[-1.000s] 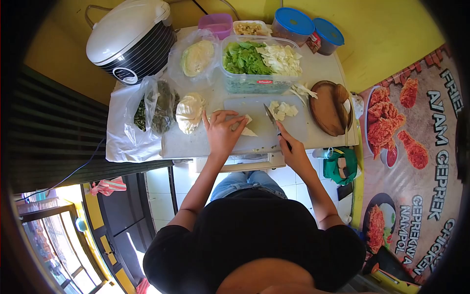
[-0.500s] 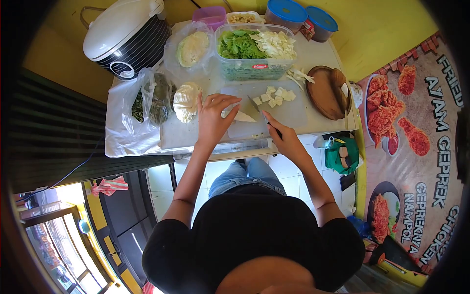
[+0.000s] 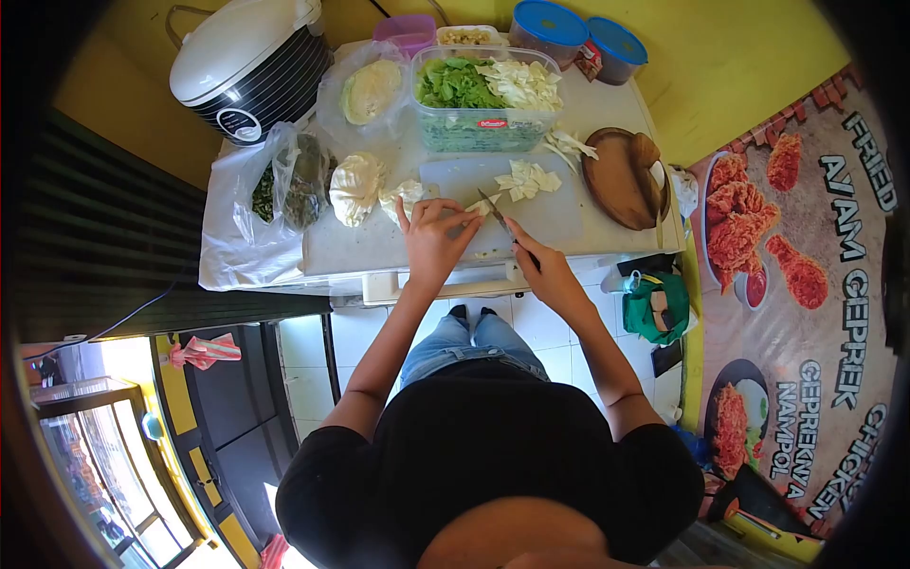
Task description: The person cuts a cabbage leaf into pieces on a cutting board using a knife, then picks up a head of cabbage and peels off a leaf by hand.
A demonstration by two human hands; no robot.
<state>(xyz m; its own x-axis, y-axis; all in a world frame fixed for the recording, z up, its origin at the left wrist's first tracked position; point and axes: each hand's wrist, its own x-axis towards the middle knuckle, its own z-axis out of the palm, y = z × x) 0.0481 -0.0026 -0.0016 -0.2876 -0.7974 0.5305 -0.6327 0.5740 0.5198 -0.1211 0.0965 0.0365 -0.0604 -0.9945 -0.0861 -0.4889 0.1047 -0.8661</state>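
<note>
My right hand [image 3: 542, 266] is closed round the handle of a knife [image 3: 493, 210], whose blade points up and left over a translucent cutting board [image 3: 559, 218]. Beside the blade, the fingertips of my left hand [image 3: 438, 234] press on a small pale vegetable piece [image 3: 482, 206]. Cut pale pieces [image 3: 527, 180] lie in a pile on the board above the knife. Left of the board sit a whitish cabbage-like head [image 3: 357, 190] and a smaller pale chunk [image 3: 402, 198], partly behind my left fingers.
A clear tub [image 3: 488, 130] of shredded greens stands behind the board. On the right is a wooden mortar-like dish [image 3: 616, 180]. Plastic bags [image 3: 303, 180] and a rice cooker [image 3: 248, 71] are at the left. Blue-lidded containers [image 3: 550, 24] stand at the back.
My left hand has moved right, its fingers now lowered onto the piece by the blade. The cut pieces sit closer together. The whole view has shifted slightly.
</note>
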